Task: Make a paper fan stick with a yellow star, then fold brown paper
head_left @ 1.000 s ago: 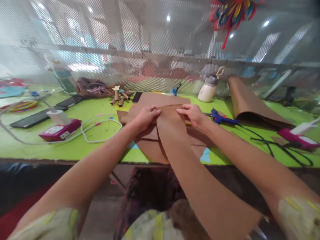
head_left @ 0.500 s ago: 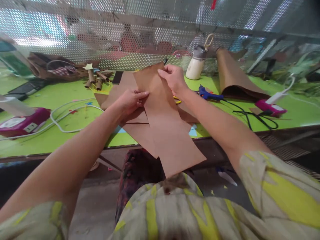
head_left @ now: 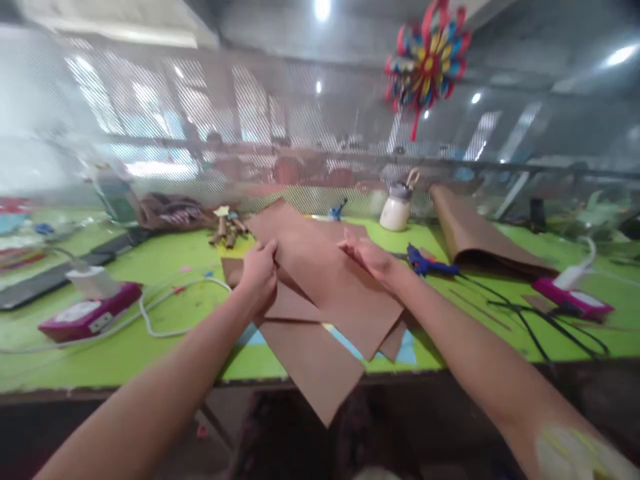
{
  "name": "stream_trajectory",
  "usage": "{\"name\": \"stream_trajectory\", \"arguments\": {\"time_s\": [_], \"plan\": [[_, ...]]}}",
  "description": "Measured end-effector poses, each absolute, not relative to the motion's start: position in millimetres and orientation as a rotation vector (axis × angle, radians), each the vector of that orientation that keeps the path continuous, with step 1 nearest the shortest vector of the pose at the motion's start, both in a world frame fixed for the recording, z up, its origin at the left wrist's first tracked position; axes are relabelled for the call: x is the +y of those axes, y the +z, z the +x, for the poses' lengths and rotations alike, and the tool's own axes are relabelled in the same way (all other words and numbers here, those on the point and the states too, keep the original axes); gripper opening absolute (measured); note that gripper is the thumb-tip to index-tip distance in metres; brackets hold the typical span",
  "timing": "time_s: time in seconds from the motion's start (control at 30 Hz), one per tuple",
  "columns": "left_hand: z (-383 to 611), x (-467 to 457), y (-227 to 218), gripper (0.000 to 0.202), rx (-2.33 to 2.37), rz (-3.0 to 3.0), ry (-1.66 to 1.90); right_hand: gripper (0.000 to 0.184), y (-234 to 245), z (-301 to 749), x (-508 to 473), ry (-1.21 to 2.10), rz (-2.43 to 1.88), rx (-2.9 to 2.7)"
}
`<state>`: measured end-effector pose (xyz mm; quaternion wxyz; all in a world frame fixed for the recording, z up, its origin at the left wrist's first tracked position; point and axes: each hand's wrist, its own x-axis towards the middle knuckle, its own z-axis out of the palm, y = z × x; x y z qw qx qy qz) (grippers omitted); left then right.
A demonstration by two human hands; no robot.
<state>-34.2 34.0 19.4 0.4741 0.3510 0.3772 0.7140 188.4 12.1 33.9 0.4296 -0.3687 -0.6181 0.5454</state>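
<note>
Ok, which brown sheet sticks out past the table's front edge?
The frontmost sheet, its corner pointing beyond the table; the upper sheet, in the left hand, and other visible ones stop short.
</note>
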Motion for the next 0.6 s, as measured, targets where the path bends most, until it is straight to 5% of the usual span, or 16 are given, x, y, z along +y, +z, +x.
{"name": "stream_trajectory", "arguments": {"time_s": [0.17, 0.3, 0.6], "plan": [[-68, 50, 30, 0.018, 0.872, 0.752, 2.047, 0.042, 41, 204, 4, 1.484, -1.007, -1.868], [-78, 47, 42, 0.016, 0.769, 0.688, 2.096, 0.043, 37, 216, 18, 1.433, -0.949, -1.557], [-51, -19, 38, 0.017, 0.987, 0.886, 1.478, 0.021, 13, 225, 49, 1.398, -0.955, -0.935]]}}
